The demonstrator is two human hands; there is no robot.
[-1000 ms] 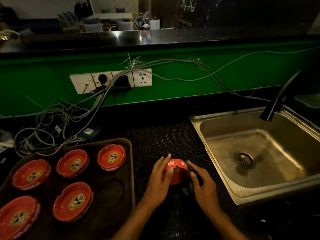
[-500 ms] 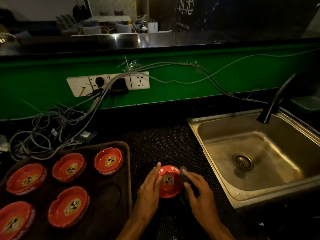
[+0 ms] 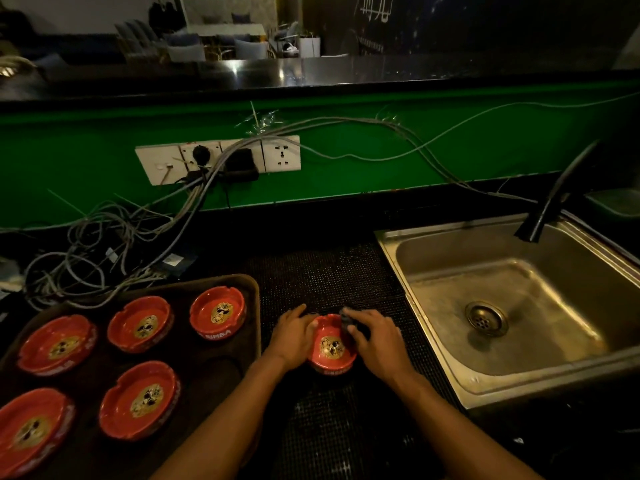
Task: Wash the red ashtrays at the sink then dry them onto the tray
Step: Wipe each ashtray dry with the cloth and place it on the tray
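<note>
Red ashtray sits upright on the black mesh mat, between the tray and the sink. The left hand cups its rim while the right hand pinches a small dark cloth or sponge at the far edge. The wipe would likely go best with the left bracing firmly as the right sweeps bowl and notches.
</note>
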